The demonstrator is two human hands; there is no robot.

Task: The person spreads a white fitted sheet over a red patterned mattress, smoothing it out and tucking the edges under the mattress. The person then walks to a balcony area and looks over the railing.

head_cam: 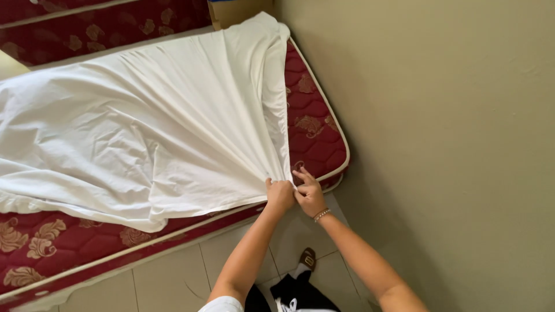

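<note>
Head view shows your left hand (pixel 280 194) and right hand (pixel 309 193) clenched on the white sheet (pixel 144 127) at the mattress (pixel 315 130) corner, five o'clock; overpulling could unhook the far corner.

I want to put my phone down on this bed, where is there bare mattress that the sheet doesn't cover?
Bare red mattress lies between the white sheet and the wall, and along the near edge by the floor. The corner is crowded: left hand and right hand grip the sheet.
</note>
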